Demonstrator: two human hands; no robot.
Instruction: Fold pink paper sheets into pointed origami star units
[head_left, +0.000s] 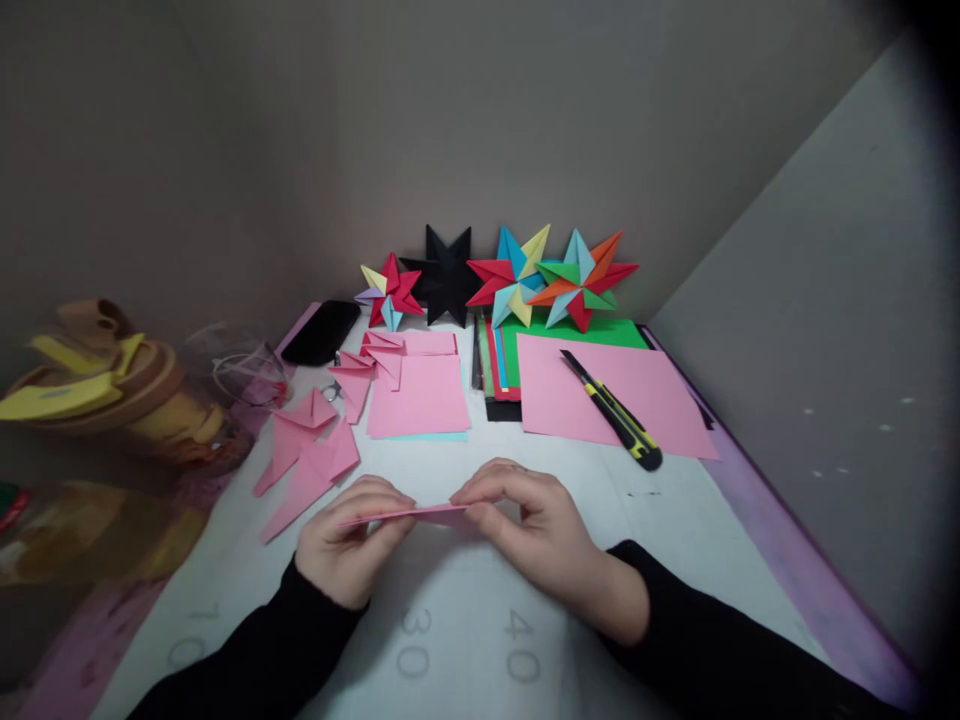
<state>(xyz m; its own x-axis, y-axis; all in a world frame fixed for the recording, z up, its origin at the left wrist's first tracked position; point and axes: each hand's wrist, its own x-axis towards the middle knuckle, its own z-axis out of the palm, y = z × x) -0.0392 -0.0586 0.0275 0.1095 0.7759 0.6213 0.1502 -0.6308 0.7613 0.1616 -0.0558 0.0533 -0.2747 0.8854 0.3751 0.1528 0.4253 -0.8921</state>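
Note:
Between my two hands is a folded piece of pink paper [439,514], seen nearly edge-on above the white mat. My left hand [352,535] pinches its left end between thumb and fingers. At the right end, the thumb and fingertips of my right hand [525,510] grip it too. Just beyond my left hand lie several folded pink paper pieces [307,450] with pointed ends. A stack of pink paper squares [420,395] sits farther back, a light blue edge showing beneath.
A yellow-and-black utility knife [615,412] rests on a large pink sheet [540,385] at the right. Several paper stars [448,275] lean against the wall. A black phone [322,333] lies at back left, near a clear container [240,365] and a brown pot [142,390].

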